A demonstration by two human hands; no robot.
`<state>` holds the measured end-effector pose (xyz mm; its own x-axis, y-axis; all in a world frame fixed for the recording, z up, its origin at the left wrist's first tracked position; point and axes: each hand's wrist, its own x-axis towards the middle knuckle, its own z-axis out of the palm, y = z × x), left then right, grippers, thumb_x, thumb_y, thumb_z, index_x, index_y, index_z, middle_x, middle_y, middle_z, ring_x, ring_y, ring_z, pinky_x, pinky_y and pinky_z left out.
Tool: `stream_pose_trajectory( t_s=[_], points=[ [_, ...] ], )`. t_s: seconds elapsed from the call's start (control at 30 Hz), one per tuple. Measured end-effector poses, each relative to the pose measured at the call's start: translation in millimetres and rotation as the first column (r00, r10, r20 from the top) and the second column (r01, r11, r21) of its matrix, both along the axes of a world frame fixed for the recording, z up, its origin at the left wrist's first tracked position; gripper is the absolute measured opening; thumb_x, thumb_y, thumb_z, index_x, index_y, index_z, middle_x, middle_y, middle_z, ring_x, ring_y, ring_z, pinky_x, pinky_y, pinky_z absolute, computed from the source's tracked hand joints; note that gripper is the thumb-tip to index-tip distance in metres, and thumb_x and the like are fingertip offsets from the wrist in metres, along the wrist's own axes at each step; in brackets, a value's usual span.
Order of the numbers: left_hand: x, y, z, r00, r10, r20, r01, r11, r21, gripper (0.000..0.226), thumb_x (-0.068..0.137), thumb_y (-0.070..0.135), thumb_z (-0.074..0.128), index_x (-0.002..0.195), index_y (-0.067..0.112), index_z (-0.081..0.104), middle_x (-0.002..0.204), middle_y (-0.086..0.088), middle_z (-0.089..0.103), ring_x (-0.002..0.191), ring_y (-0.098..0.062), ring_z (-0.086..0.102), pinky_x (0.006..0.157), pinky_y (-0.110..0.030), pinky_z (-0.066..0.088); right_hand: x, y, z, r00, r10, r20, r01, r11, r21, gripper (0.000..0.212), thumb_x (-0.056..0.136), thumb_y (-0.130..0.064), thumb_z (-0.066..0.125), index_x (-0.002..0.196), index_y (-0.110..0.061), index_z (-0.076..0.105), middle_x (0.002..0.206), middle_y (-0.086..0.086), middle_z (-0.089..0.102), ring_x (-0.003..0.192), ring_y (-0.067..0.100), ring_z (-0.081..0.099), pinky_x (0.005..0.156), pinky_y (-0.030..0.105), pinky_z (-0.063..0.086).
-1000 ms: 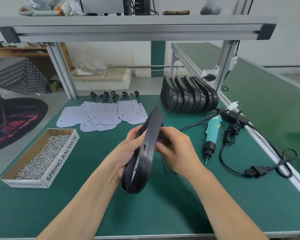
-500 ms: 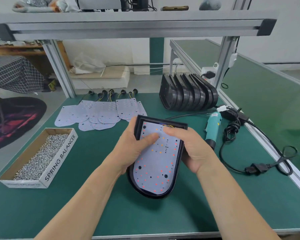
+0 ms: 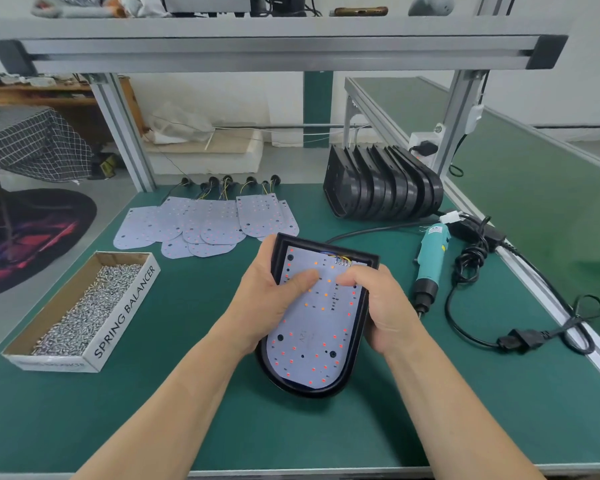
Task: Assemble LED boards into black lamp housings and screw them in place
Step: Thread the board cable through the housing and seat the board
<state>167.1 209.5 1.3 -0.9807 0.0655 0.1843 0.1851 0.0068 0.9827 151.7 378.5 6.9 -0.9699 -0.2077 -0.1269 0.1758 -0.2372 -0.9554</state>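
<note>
A black lamp housing point(image 3: 347, 375) lies face up at the middle of the green table, with a white LED board point(image 3: 312, 344) seated inside it. My left hand point(image 3: 267, 296) grips the housing's left edge, its thumb pressing on the board. My right hand point(image 3: 385, 306) holds the right edge, thumb also on the board near the coloured wires at its top. Spare LED boards point(image 3: 205, 223) lie fanned out at the back left. A row of empty black housings point(image 3: 381, 183) stands at the back right. A teal electric screwdriver point(image 3: 430, 261) lies right of my hands.
A cardboard box of screws point(image 3: 84, 313) marked SPRING BALANCER sits at the left. The screwdriver's black cable and plug point(image 3: 520, 337) coil along the table's right edge. Aluminium frame posts point(image 3: 125, 133) rise at the back corners under an overhead shelf.
The housing, held on edge a second ago, has been turned face up and lowered onto the table. Both thumbs have shifted onto the LED board.
</note>
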Motion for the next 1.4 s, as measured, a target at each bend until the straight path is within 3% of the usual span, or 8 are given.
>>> stream_pose_trajectory(
  t_s=[0.1,0.27,0.53,0.63,0.73,1.0,1.27,1.4],
  points=[
    [2,-2,-7,0.999,0.033,0.001,-0.033,0.999,0.016,0.039,0.086,0.018,0.073,0.120,0.027,0.056,0.113,0.002,0.073,0.105,-0.018,0.071,0.087,-0.032,0.058,-3,4,5,0.997,0.066,0.039,-0.069,0.995,0.073,0.032,0.071,-0.008,0.068,0.100,0.005,0.070,0.099,0.020,0.075,0.092,0.035,0.070,0.089,0.043,0.055],
    [2,1,-14,0.999,0.054,0.000,-0.054,0.998,0.040,0.039,0.085,0.019,0.074,0.118,0.029,0.057,0.113,0.003,0.073,0.104,-0.019,0.071,0.085,-0.031,0.059,-2,-4,3,0.999,-0.032,0.043,0.031,0.999,0.032,0.054,0.060,-0.008,0.067,0.104,0.021,0.057,0.096,0.028,0.066,0.087,0.035,0.064,0.097,0.061,0.049],
    [-3,13,-12,0.987,0.148,-0.058,-0.148,0.989,0.006,0.034,0.084,0.018,0.073,0.110,0.034,0.058,0.101,0.009,0.074,0.092,-0.013,0.072,0.075,-0.023,0.057,-10,3,-2,0.999,-0.041,0.021,0.042,0.997,-0.058,0.025,0.062,-0.009,0.066,0.086,-0.004,0.069,0.085,0.019,0.068,0.076,0.032,0.066,0.074,0.040,0.056],
    [-6,15,-13,0.969,0.244,-0.033,-0.243,0.970,0.019,0.033,0.087,0.016,0.074,0.105,0.039,0.057,0.098,0.015,0.073,0.089,-0.007,0.071,0.069,-0.017,0.055,-8,3,-13,1.000,0.005,0.019,-0.004,0.998,-0.056,0.022,0.080,0.001,0.067,0.100,-0.005,0.071,0.098,0.017,0.076,0.087,0.033,0.073,0.079,0.042,0.060],
    [-11,13,-15,0.942,0.335,0.025,-0.336,0.942,0.022,0.033,0.088,0.018,0.073,0.108,0.036,0.055,0.097,0.017,0.073,0.088,-0.006,0.071,0.068,-0.021,0.056,-2,0,-29,0.997,-0.066,-0.044,0.071,0.990,0.119,0.029,0.090,0.002,0.068,0.116,-0.009,0.062,0.111,0.009,0.075,0.104,0.030,0.071,0.095,0.049,0.056],
    [-15,14,-29,0.883,0.448,0.141,-0.449,0.893,-0.025,0.032,0.086,0.020,0.076,0.107,0.032,0.056,0.094,0.017,0.073,0.089,-0.007,0.071,0.078,-0.035,0.059,-2,-1,-47,0.991,-0.100,-0.094,0.127,0.924,0.360,0.013,0.091,-0.012,0.072,0.104,-0.013,0.068,0.104,0.007,0.076,0.099,0.032,0.071,0.091,0.054,0.056],
    [-19,-6,-25,0.919,0.309,0.244,-0.276,0.948,-0.162,0.024,0.092,0.024,0.069,0.110,0.033,0.056,0.105,0.011,0.072,0.100,-0.011,0.069,0.080,-0.028,0.054,-11,-1,-55,0.995,-0.097,-0.008,0.096,0.971,0.221,0.014,0.091,-0.001,0.069,0.102,-0.010,0.068,0.099,0.005,0.078,0.088,0.021,0.073,0.077,0.035,0.059],
    [-22,-38,-16,0.873,0.450,0.186,-0.375,0.865,-0.333,0.020,0.097,0.048,0.054,0.098,0.029,0.063,0.095,0.006,0.072,0.091,-0.013,0.066,0.087,-0.037,0.051,-13,0,-58,0.994,-0.108,0.014,0.103,0.976,0.193,0.013,0.092,-0.002,0.069,0.102,-0.010,0.068,0.099,0.004,0.078,0.087,0.020,0.074,0.078,0.034,0.059]
  ],
)
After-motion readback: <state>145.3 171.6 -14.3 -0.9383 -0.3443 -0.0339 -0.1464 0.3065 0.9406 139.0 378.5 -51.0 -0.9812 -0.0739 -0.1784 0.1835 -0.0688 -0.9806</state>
